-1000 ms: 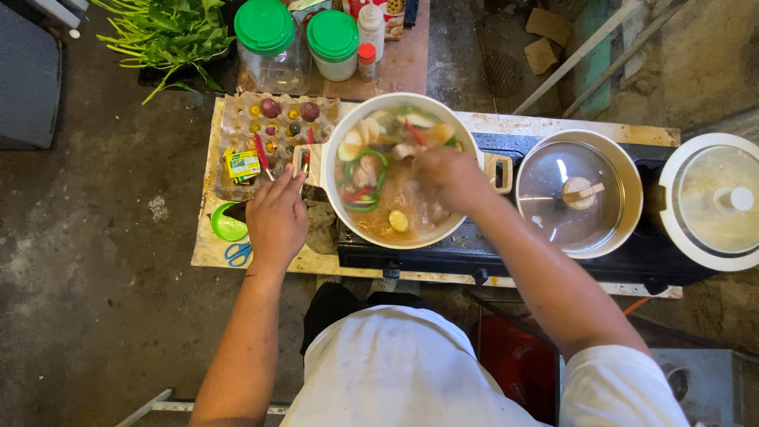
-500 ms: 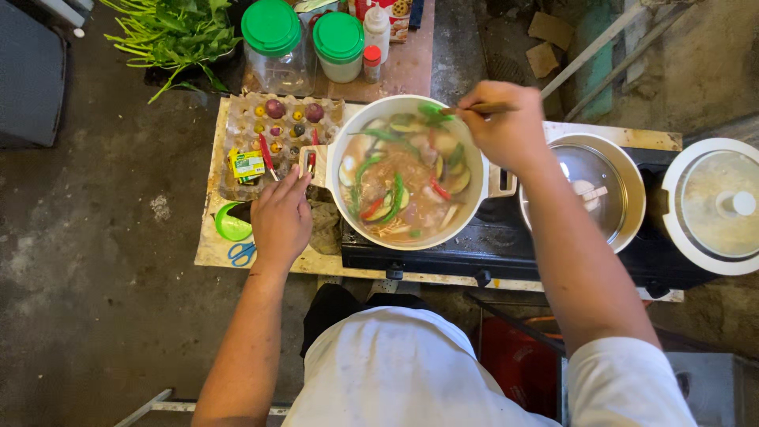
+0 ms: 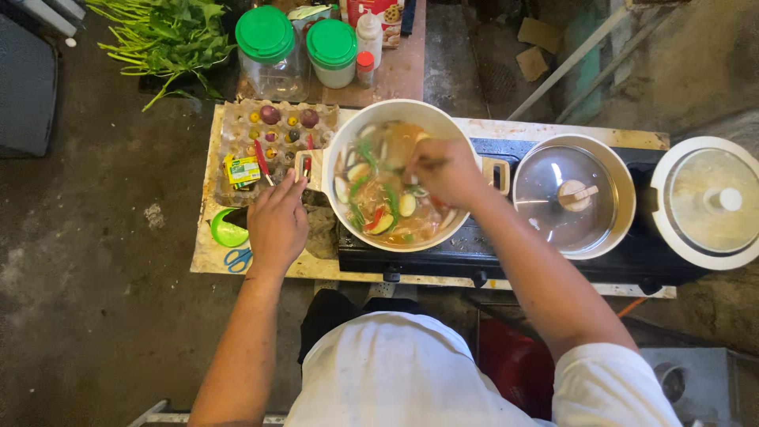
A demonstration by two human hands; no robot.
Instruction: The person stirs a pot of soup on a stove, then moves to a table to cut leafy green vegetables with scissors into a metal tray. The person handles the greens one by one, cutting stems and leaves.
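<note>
While the black two-burner gas stove (image 3: 490,253) ran left to right along the pale wooden board (image 3: 207,253) in front of the person, the large round cream-white pot of broth and cut vegetables (image 3: 348,221) sat on its left burner, directly ahead of the torso and between the two forearms. Its two lug handles lay on a left-right line, one pointing toward each hand. To the right of it stood a second cream pot under a glass lid (image 3: 573,198), and farther right a white round cooker with a lid (image 3: 706,202), both well apart from the hands.

Of the two hands, the right hand (image 3: 447,170) was over the pot itself, above the right half of the soup, fingers curled shut around a thin utensil handle whose working end dipped toward the broth; the tool's shape was too blurred to tell. The left hand (image 3: 277,221) lay outside the pot, just beside its left lug handle (image 3: 308,166), palm down, fingers loosely extended toward that handle and narrow together; whether the fingertips touched it I could not tell, and it held nothing that showed.

Beyond the left hand lay a grey cardboard egg tray holding small shallots and chillies (image 3: 269,134), with a small green plastic bowl (image 3: 225,231) and blue-handled scissors (image 3: 237,258) near the wrist.
</note>
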